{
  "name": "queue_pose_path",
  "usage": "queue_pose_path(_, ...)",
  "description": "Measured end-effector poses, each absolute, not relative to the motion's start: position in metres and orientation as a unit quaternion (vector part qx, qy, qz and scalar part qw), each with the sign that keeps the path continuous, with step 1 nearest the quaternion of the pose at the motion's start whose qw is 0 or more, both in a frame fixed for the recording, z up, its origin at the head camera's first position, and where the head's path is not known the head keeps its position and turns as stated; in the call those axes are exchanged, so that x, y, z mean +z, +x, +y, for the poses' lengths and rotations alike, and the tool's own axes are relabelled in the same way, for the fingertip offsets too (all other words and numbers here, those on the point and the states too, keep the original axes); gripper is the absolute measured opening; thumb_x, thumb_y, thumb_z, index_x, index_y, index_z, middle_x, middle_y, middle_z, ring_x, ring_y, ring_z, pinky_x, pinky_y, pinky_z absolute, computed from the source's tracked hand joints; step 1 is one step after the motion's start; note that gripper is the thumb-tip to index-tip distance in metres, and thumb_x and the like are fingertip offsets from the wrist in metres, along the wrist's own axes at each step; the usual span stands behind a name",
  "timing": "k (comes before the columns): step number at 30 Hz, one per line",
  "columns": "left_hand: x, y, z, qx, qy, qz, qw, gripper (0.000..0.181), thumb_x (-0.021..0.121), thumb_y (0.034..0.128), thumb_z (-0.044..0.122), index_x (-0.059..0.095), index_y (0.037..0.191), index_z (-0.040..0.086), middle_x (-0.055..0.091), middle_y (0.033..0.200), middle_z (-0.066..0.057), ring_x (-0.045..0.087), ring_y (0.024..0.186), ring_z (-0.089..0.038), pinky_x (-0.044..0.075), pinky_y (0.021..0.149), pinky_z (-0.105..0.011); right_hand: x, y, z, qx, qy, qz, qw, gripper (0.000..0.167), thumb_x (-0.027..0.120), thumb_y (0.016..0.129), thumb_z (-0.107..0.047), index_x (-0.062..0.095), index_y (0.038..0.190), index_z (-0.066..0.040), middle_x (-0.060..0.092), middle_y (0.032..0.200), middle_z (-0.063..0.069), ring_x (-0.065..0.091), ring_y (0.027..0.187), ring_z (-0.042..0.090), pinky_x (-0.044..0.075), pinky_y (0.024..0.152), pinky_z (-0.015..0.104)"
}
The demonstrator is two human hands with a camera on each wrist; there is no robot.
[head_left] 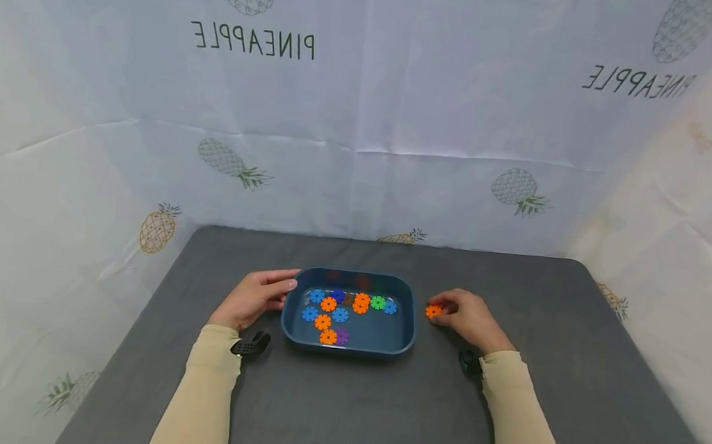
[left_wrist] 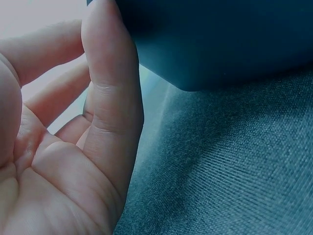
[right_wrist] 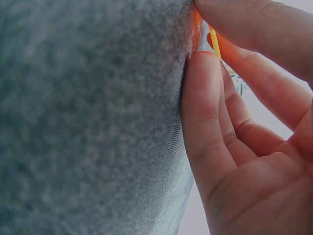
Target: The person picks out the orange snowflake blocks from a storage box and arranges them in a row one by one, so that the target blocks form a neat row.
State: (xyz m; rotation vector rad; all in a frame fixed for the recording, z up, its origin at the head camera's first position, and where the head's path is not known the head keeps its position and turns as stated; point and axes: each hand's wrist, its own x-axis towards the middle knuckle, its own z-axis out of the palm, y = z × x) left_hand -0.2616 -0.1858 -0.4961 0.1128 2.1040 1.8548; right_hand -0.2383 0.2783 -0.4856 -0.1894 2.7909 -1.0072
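Pinching a flat, notched orange disc (head_left: pixel 433 312) in the right hand (head_left: pixel 470 320) beside the blue tray (head_left: pixel 379 332), rested the left hand (head_left: pixel 252 299), with fingers extended, against its side; had grey table (head_left: pixel 354 410) outward to both edges.

You have one worktop (head_left: pixel 354 403), one tray (head_left: pixel 378 335) and fourteen discs (head_left: pixel 322 322): six orange (head_left: pixel 327 305), four light blue (head_left: pixel 390 307), one dark blue (head_left: pixel 338 295), one brown (head_left: pixel 350 300), one green (head_left: pixel 377 303) and one purple (head_left: pixel 342 336). Thirteen of these you can count inside the tray; one orange is in your right fingers (right_wrist: pixel 203 88). You also have two wrist straps (head_left: pixel 251 345) and two sleeves (head_left: pixel 208 378).
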Motion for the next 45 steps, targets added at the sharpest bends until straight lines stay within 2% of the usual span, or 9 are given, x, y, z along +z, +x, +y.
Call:
queue_pose_path(7, -0.497, -0.259, -0.186, 0.649, 0.035, 0.741, 0.168, 0.054, 0.073, 0.1057, 0.034, 0.062, 0.154, 0.012, 0.072, 0.111, -0.004, 0.067, 0.085, -0.014, 0.063, 0.08, -0.024, -0.489, -0.237, 0.279, -0.345, -0.069, 0.932, 0.09, 0.031, 0.082, 0.097, -0.016, 0.079, 0.128, -0.01, 0.07, 0.12, 0.012, 0.065, 0.097, 0.022, 0.059, 0.087, 0.04)
queue_pose_path(18, -0.495, -0.261, -0.186, 0.652, 0.038, 0.739, 0.165, 0.055, 0.074, 0.105, 0.036, 0.062, 0.154, 0.013, 0.071, 0.108, -0.004, 0.066, 0.085, -0.014, 0.063, 0.08, -0.024, -0.484, -0.242, 0.281, -0.341, -0.064, 0.933, 0.096, 0.034, 0.081, 0.098, -0.017, 0.077, 0.132, -0.011, 0.069, 0.126, 0.012, 0.065, 0.104, 0.023, 0.06, 0.094, 0.046)
queue_pose_path(26, -0.492, -0.262, -0.185, 0.656, 0.035, 0.737, 0.158, 0.054, 0.074, 0.1053, 0.034, 0.063, 0.153, 0.012, 0.074, 0.123, -0.009, 0.069, 0.086, -0.013, 0.064, 0.081, -0.024, -0.475, -0.242, 0.284, -0.319, -0.069, 0.941, 0.093, 0.038, 0.08, 0.099, -0.024, 0.076, 0.135, -0.012, 0.07, 0.125, 0.012, 0.065, 0.105, 0.025, 0.059, 0.093, 0.047)
queue_pose_path(32, -0.496, -0.261, -0.184, 0.663, 0.036, 0.729, 0.168, 0.056, 0.075, 0.1043, 0.035, 0.062, 0.154, 0.013, 0.073, 0.133, -0.014, 0.072, 0.091, -0.014, 0.064, 0.084, -0.027, -0.46, -0.231, 0.278, -0.29, -0.074, 0.952, 0.063, 0.038, 0.078, 0.102, -0.027, 0.075, 0.136, -0.011, 0.071, 0.123, 0.013, 0.068, 0.107, 0.027, 0.061, 0.092, 0.05)
queue_pose_path(38, -0.5, -0.262, -0.187, 0.669, 0.042, 0.724, 0.166, 0.057, 0.074, 0.1047, 0.035, 0.061, 0.155, 0.013, 0.074, 0.127, -0.011, 0.071, 0.089, -0.014, 0.064, 0.083, -0.026, -0.419, -0.235, 0.242, -0.269, -0.143, 0.951, 0.052, 0.036, 0.076, 0.103, -0.024, 0.074, 0.137, -0.01, 0.072, 0.124, 0.009, 0.069, 0.111, 0.027, 0.062, 0.097, 0.051)
queue_pose_path(42, -0.498, -0.262, -0.186, 0.669, 0.043, 0.725, 0.161, 0.057, 0.075, 0.1043, 0.035, 0.062, 0.155, 0.013, 0.074, 0.129, -0.012, 0.072, 0.089, -0.014, 0.064, 0.083, -0.027, -0.393, -0.244, 0.21, -0.231, -0.213, 0.947, 0.068, 0.033, 0.076, 0.104, -0.023, 0.075, 0.135, -0.012, 0.072, 0.119, 0.006, 0.069, 0.107, 0.022, 0.062, 0.095, 0.046)
queue_pose_path(45, -0.498, -0.26, -0.184, 0.667, 0.045, 0.726, 0.163, 0.056, 0.076, 0.1037, 0.036, 0.063, 0.153, 0.013, 0.075, 0.124, -0.01, 0.071, 0.089, -0.016, 0.064, 0.083, -0.027, -0.388, -0.249, 0.184, -0.18, -0.271, 0.942, 0.082, 0.029, 0.076, 0.103, -0.019, 0.077, 0.132, -0.013, 0.072, 0.119, 0.006, 0.068, 0.102, 0.02, 0.062, 0.092, 0.041)
